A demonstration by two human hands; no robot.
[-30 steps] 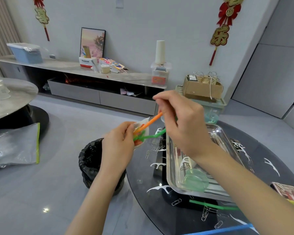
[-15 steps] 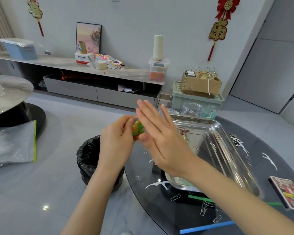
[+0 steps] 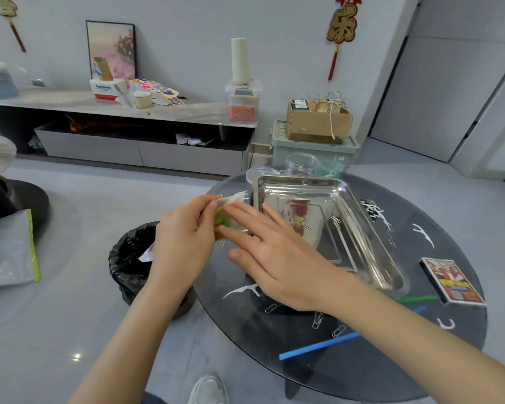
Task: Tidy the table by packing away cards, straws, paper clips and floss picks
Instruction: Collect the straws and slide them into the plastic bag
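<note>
Several straws, green and orange where seen, are gripped inside a clear wrapper by the curled left hand over the left edge of the dark round table. Their ends are pressed by the flat, straight-fingered right hand. One blue straw is laid on the table.

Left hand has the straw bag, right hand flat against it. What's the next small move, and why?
Probably lower the right hand to the blue straw on the table: that hand is open and holds nothing, the left hand grips the bag with straws inside, and the blue straw and a green straw lie loose.
</note>
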